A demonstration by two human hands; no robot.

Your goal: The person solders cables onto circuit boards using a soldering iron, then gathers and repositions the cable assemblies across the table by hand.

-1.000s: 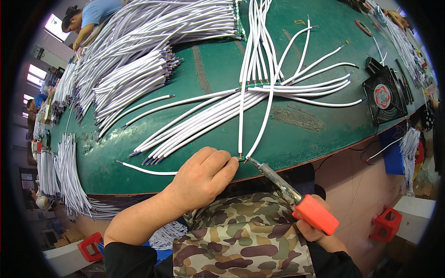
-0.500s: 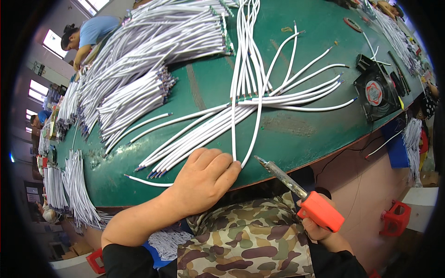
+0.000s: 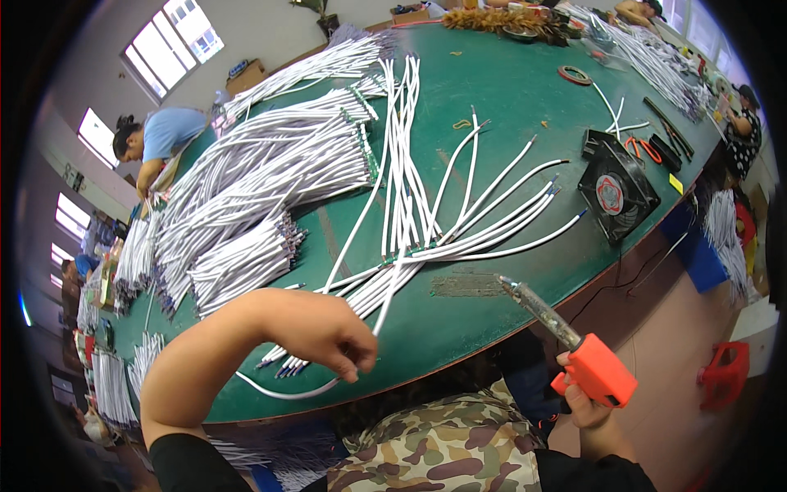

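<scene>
My right hand [image 3: 588, 406] is closed round the red pistol handle of a soldering iron [image 3: 551, 316]. Its tip points up and left, apart from the cables, over the table's near edge. My left hand [image 3: 332, 332] is bent down at the wrist with its fingers curled. It covers part of a white cable [image 3: 392, 297] that reappears below the fingers; what the fingertips pinch, if anything, is hidden. Beyond it lies a spread of white cables [image 3: 484, 246] with stripped or blue ends. These meet an upright bundle of white cables [image 3: 399, 156] at small green pieces.
Large stacks of white cables [image 3: 270, 164] cover the table's left side. A black fan [image 3: 619, 193] stands at the right, near orange-handled scissors [image 3: 642, 150] and a tape roll [image 3: 574, 75]. A co-worker in blue [image 3: 168, 135] bends over the far left edge. A red stool [image 3: 725, 373] stands right.
My left hand has gone from a pinch on two cables to a bent, curled pose; one cable now lies farther left. The soldering iron stays in my right hand. The view has shifted.
</scene>
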